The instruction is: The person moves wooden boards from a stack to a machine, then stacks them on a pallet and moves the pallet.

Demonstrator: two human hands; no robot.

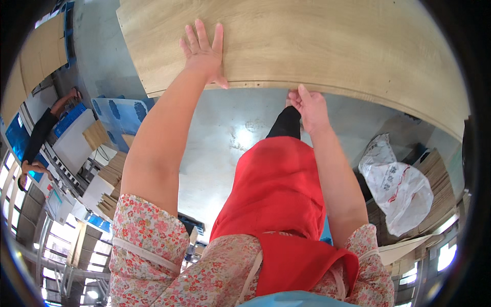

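Observation:
A wide, pale wood-grain panel (317, 46) stretches across the top of the view, with small dark holes along its near edge. My left hand (203, 57) lies on it with the fingers spread, the thumb hooked down at the near edge. Further right, my right hand (309, 108) is closed at that same edge, its thumb pointing up to the underside of the rim. The fingers curl inward, and whatever they may hold is too small or hidden to name.
A white plastic sack (396, 189) lies on stacked boards (439, 179) at the right. Blue-topped pallets (123, 115) stand at the left, near boards (110, 171) and a machine. Another person (41, 135) is at the far left. Grey floor (204, 148) shows below the panel.

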